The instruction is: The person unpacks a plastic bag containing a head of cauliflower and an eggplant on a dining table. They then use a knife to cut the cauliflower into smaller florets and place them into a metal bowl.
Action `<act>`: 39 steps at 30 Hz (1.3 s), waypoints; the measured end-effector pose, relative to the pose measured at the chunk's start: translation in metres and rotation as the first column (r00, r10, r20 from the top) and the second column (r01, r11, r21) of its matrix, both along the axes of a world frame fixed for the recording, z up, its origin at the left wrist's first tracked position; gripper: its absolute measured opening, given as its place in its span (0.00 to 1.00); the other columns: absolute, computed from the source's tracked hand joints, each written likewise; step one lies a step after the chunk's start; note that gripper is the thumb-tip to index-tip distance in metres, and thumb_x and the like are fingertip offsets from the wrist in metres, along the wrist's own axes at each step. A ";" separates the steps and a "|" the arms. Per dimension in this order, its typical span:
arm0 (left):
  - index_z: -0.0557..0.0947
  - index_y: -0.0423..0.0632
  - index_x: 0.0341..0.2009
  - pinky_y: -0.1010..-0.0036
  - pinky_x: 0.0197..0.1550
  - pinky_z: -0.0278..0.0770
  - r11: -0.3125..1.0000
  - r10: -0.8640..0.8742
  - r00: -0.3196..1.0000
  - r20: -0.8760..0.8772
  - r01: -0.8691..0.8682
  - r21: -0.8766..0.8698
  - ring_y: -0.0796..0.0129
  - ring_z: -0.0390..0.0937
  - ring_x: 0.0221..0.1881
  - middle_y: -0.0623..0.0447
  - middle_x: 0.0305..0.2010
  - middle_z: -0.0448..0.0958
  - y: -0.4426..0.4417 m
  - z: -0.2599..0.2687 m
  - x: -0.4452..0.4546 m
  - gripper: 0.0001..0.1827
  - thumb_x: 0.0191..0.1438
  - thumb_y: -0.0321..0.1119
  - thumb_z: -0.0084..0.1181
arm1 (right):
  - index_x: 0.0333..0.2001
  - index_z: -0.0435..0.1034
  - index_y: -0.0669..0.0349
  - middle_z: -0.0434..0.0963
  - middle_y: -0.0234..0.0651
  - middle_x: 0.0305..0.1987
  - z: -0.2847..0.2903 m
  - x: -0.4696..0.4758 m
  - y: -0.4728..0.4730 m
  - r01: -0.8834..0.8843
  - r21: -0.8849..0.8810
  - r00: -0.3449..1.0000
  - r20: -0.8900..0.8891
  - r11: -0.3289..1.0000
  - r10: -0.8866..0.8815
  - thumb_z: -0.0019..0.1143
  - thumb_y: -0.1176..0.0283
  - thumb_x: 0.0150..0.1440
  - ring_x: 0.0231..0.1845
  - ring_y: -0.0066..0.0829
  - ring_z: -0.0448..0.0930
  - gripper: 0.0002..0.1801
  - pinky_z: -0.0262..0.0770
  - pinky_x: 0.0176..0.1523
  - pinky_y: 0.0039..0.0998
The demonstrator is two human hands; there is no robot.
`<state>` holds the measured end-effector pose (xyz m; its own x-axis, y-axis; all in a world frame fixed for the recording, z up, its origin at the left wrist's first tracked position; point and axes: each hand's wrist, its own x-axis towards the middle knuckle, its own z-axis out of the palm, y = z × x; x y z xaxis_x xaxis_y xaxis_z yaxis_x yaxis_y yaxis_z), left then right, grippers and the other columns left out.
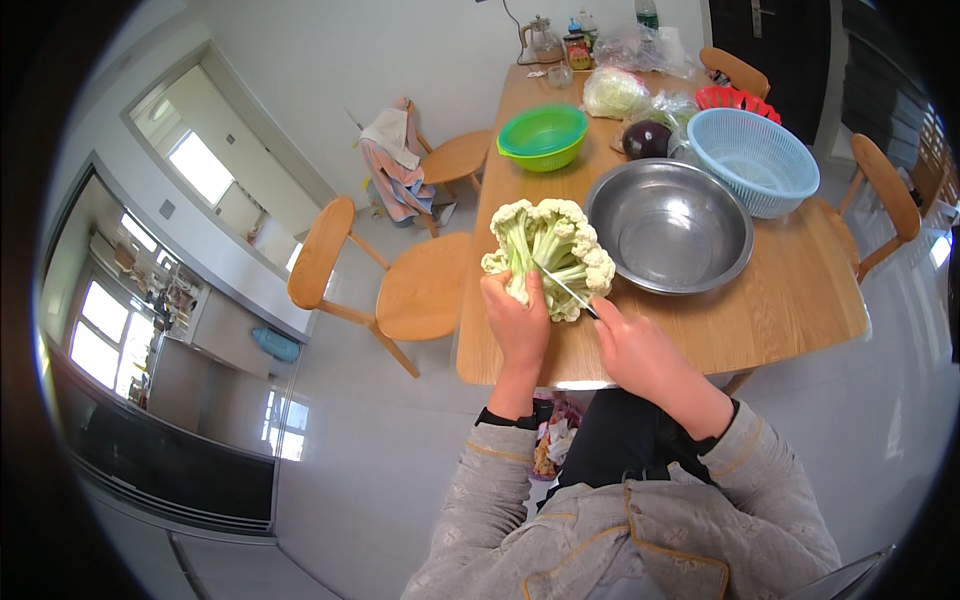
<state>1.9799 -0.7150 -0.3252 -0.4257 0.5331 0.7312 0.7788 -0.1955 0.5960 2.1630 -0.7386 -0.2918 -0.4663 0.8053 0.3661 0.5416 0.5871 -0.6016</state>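
A head of cauliflower (564, 247) is held stem side up above the near part of the wooden table (795, 300). My left hand (519, 319) grips it from the left and below, thumb against the stalks. In my right hand (637, 341) is a knife (564, 287) with a dark handle, its blade lying among the stalks near the middle of the head. The blade's tip is hard to make out between the stems. Just right of the cauliflower stands a wide stainless steel basin (667, 232), with no food visible inside it.
A blue plastic basket (754, 161), an eggplant (646, 140), a cabbage (615, 92) and green nested baskets (544, 135) stand farther back. Jars (577, 52) and a glass kettle (544, 41) sit by the wall. Wooden chairs (424, 281) flank the table. Below its edge is a bag of scraps (555, 439).
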 end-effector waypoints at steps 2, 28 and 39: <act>0.69 0.38 0.42 0.55 0.41 0.70 1.000 0.025 1.000 0.007 -0.025 -0.006 0.41 0.72 0.40 0.39 0.39 0.69 -0.001 0.001 0.002 0.19 0.58 0.39 0.59 | 0.51 0.64 0.66 0.75 0.56 0.22 -0.007 0.007 -0.003 0.008 0.004 1.000 0.028 1.000 -0.008 0.46 0.70 0.62 0.26 0.59 0.78 0.15 0.72 0.31 0.55; 0.71 0.39 0.41 0.58 0.42 0.68 0.988 -0.086 0.988 -0.127 0.101 0.114 0.45 0.70 0.39 0.41 0.38 0.68 -0.004 0.010 0.008 0.17 0.53 0.32 0.63 | 0.50 0.64 0.59 0.76 0.41 0.45 0.051 -0.016 0.038 -0.072 0.215 0.989 -0.109 0.974 0.097 0.57 0.75 0.53 0.38 0.52 0.79 0.20 0.76 0.38 0.44; 0.75 0.44 0.42 0.61 0.31 0.71 0.982 0.013 0.938 -0.347 0.054 0.182 0.48 0.72 0.33 0.45 0.34 0.69 -0.008 0.034 0.015 0.17 0.50 0.35 0.66 | 0.41 0.62 0.63 0.76 0.44 0.35 0.042 -0.034 0.057 0.015 0.402 0.992 0.112 0.915 -0.066 0.53 0.76 0.53 0.27 0.44 0.82 0.13 0.79 0.29 0.40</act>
